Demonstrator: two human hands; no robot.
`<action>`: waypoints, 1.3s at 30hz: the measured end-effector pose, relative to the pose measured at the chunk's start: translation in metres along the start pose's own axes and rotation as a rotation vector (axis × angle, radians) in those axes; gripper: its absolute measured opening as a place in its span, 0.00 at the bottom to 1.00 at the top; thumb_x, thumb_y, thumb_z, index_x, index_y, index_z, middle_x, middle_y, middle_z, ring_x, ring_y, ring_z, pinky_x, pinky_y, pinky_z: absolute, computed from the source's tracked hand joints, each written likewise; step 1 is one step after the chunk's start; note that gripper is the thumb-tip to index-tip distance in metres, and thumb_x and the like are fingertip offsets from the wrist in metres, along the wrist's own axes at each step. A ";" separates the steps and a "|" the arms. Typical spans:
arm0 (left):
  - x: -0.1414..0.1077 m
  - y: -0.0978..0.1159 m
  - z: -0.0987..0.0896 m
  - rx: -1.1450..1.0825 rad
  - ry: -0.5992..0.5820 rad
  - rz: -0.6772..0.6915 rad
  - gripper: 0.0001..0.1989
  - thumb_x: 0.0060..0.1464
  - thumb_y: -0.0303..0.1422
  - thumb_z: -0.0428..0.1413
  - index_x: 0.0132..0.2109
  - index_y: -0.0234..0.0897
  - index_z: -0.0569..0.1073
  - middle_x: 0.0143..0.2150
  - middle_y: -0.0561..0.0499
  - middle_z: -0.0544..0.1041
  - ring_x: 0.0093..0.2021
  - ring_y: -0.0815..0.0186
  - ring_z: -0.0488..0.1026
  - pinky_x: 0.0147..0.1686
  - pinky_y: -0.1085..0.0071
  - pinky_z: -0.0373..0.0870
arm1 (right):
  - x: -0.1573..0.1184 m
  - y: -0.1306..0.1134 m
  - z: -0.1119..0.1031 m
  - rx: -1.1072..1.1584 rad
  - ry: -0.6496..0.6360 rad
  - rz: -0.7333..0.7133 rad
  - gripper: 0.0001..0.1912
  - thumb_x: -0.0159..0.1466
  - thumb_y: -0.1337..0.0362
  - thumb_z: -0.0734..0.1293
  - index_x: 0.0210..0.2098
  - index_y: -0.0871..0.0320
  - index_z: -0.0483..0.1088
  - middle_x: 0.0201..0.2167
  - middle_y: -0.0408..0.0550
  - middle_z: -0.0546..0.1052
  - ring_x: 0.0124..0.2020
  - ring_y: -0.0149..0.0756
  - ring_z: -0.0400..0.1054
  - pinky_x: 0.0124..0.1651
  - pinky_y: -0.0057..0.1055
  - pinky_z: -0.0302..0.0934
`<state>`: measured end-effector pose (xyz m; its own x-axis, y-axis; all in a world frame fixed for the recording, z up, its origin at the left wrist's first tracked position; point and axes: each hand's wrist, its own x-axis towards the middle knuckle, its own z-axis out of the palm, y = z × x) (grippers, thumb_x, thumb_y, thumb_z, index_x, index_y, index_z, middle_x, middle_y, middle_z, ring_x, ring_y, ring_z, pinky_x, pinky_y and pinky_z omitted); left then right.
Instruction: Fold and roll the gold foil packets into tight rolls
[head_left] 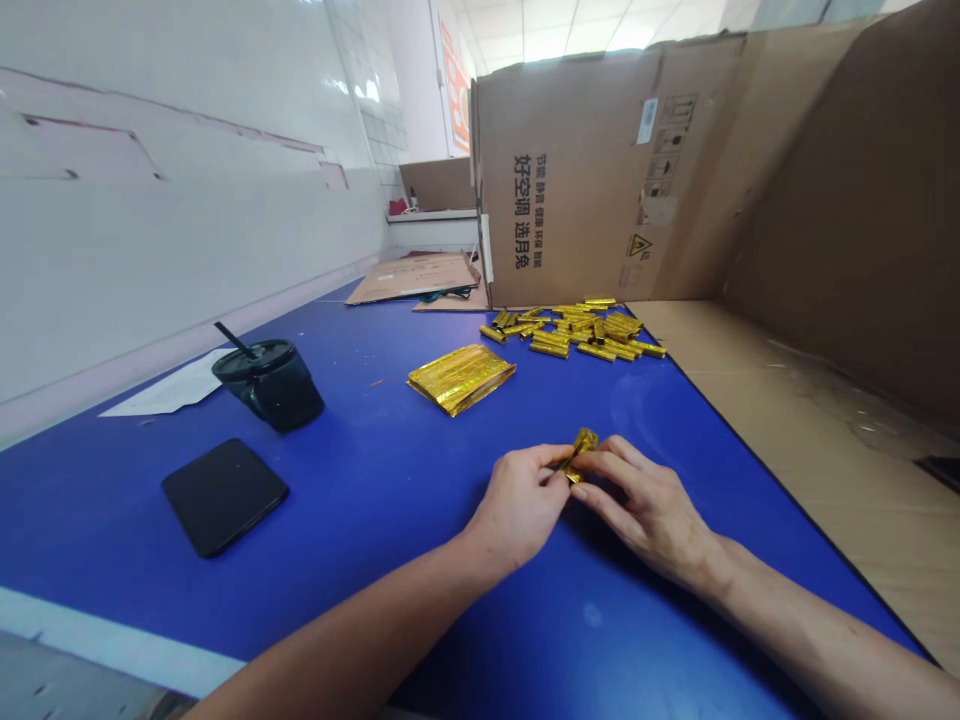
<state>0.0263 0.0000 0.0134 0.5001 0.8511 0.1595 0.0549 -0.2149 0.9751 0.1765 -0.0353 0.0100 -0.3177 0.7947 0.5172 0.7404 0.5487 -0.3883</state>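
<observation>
My left hand and my right hand meet over the blue table, closed on one small piece of shiny gold foil. The fingers of both hands pinch it from either side, so much of it is hidden. Its upper end sticks out above my fingertips. Beyond my hands lies a flat stack of gold foil sheets. Farther back, a loose pile of small gold foil rolls is spread in front of the cardboard box.
A dark cup with a straw stands at the left, beside white paper. Nearer me is a flat black object. A large cardboard box rises behind the foil rolls. Flat cardboard lies at the back.
</observation>
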 end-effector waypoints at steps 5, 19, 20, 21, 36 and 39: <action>-0.001 0.001 0.000 0.042 0.012 -0.006 0.22 0.44 0.20 0.44 0.46 0.35 0.70 0.38 0.52 0.75 0.37 0.68 0.72 0.40 0.73 0.67 | 0.000 0.002 0.002 -0.066 -0.030 0.009 0.14 0.62 0.59 0.56 0.43 0.55 0.65 0.31 0.48 0.66 0.29 0.31 0.63 0.30 0.26 0.61; -0.001 -0.009 0.001 0.129 0.032 0.098 0.21 0.45 0.22 0.47 0.48 0.37 0.68 0.40 0.50 0.73 0.33 0.70 0.71 0.37 0.74 0.67 | -0.001 0.002 0.002 -0.098 0.006 0.008 0.14 0.62 0.61 0.55 0.45 0.55 0.64 0.31 0.48 0.68 0.29 0.31 0.64 0.30 0.26 0.61; -0.002 -0.009 0.001 0.147 0.037 0.109 0.21 0.45 0.22 0.47 0.48 0.37 0.69 0.40 0.50 0.73 0.34 0.70 0.71 0.38 0.74 0.67 | -0.001 0.002 0.003 -0.076 0.017 0.012 0.13 0.62 0.61 0.56 0.45 0.55 0.64 0.31 0.48 0.68 0.30 0.32 0.64 0.31 0.27 0.61; -0.002 -0.008 0.001 0.169 0.042 0.118 0.21 0.45 0.22 0.47 0.48 0.38 0.69 0.40 0.51 0.73 0.34 0.70 0.70 0.38 0.74 0.67 | -0.002 0.002 0.003 -0.058 0.026 0.017 0.13 0.61 0.62 0.56 0.44 0.56 0.63 0.31 0.48 0.69 0.30 0.32 0.65 0.31 0.27 0.61; -0.005 -0.002 0.001 0.395 0.053 0.212 0.19 0.47 0.20 0.46 0.46 0.38 0.70 0.41 0.50 0.72 0.41 0.68 0.68 0.44 0.72 0.64 | -0.001 0.002 0.003 -0.067 0.025 0.025 0.10 0.61 0.63 0.57 0.38 0.57 0.66 0.28 0.47 0.68 0.27 0.31 0.63 0.29 0.26 0.59; -0.004 -0.004 0.001 0.373 0.070 0.186 0.20 0.46 0.20 0.46 0.46 0.40 0.70 0.39 0.51 0.73 0.38 0.68 0.69 0.42 0.72 0.65 | -0.002 0.003 0.003 0.020 0.050 -0.002 0.09 0.61 0.64 0.58 0.40 0.56 0.64 0.30 0.47 0.69 0.30 0.32 0.64 0.31 0.27 0.59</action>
<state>0.0246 -0.0031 0.0086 0.4716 0.8091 0.3507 0.2848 -0.5161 0.8078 0.1770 -0.0346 0.0053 -0.2888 0.7798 0.5555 0.7275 0.5559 -0.4021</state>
